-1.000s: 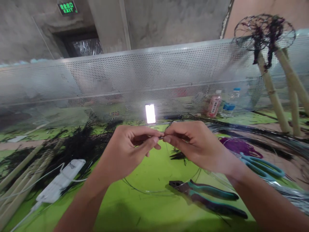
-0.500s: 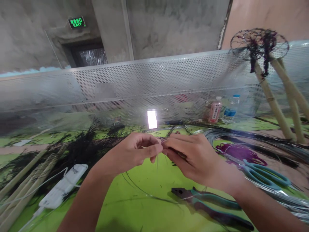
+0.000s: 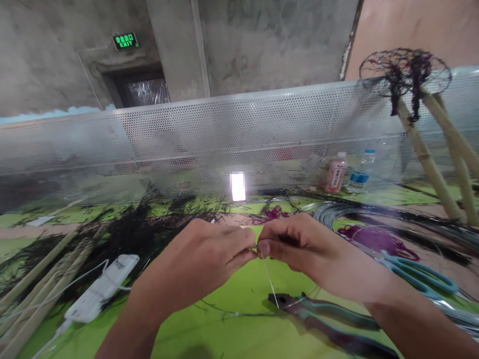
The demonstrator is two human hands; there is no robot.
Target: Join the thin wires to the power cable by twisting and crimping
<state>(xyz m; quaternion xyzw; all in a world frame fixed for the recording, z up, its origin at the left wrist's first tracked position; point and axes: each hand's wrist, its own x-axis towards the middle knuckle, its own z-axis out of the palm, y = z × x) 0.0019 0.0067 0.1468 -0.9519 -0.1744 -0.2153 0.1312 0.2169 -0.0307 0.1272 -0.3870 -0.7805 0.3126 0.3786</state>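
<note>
Nearest, the pliers (image 3: pixel 299 306) lie on the green tabletop (image 3: pixel 213 331), handles running under the right forearm, presumably kept there for quick reach, though the forearm partly bars them. Above, the left hand (image 3: pixel 209 264) and right hand (image 3: pixel 309 254) meet fingertip to fingertip, each pinching the upper end of a thin pale wire (image 3: pixel 269 275), probably to steady so fine a piece from both sides; the exact join is too small to tell. The wire's free length slants down in front of the pliers' head. To the right sit blue scissors (image 3: pixel 391 263) and purple cord (image 3: pixel 377 242); to the left, a white power strip (image 3: pixel 103 289) and black strands (image 3: pixel 127 234) crowd the left arm. Farther off, a lit phone (image 3: pixel 238 188) stands upright, seemingly for viewing, before a perforated panel (image 3: pixel 243 129)
</note>
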